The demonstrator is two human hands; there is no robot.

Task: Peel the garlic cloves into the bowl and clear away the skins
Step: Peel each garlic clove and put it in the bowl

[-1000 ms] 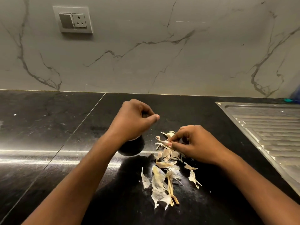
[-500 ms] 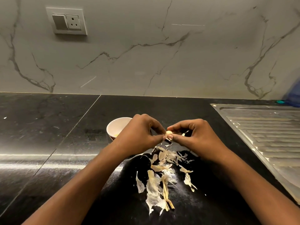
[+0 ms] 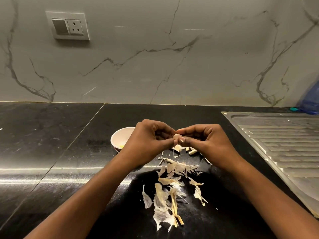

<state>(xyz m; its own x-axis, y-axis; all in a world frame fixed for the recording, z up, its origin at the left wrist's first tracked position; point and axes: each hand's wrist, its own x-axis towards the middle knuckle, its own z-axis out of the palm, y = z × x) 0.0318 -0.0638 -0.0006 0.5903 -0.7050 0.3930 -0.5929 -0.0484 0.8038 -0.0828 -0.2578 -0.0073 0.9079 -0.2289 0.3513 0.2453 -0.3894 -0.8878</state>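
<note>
The marble wall (image 3: pixel 155 57) fills the upper half of the frame. The black countertop (image 3: pixel 51 144) fills the lower half, with a ribbed steel drainboard (image 3: pixel 279 144) at the right edge. Both forearms enter from the bottom and meet at centre frame.

I read the left hand (image 3: pixel 148 140) and the right hand (image 3: pixel 207 140) as fingertip to fingertip, each with fingers curled, pinching one garlic clove (image 3: pixel 176 136) between them above the counter. The loose skins (image 3: pixel 172 187) lie scattered below the hands, toward lower centre. The white bowl (image 3: pixel 119 137) stands just left of the left hand, partly hidden by it; something yellowish lies inside. A few small pieces (image 3: pixel 192 151) lie on the counter beneath the right hand; I cannot tell whether they are cloves or stem ends.

Failure modes, as I judge them:
- The clove is small; once its skin loosens it may slip from the pinch and drop among the skins.
- The left wrist sits close to the bowl; a wide sweep could tip it.
- The skins are light; a quick arm movement could scatter them.
</note>
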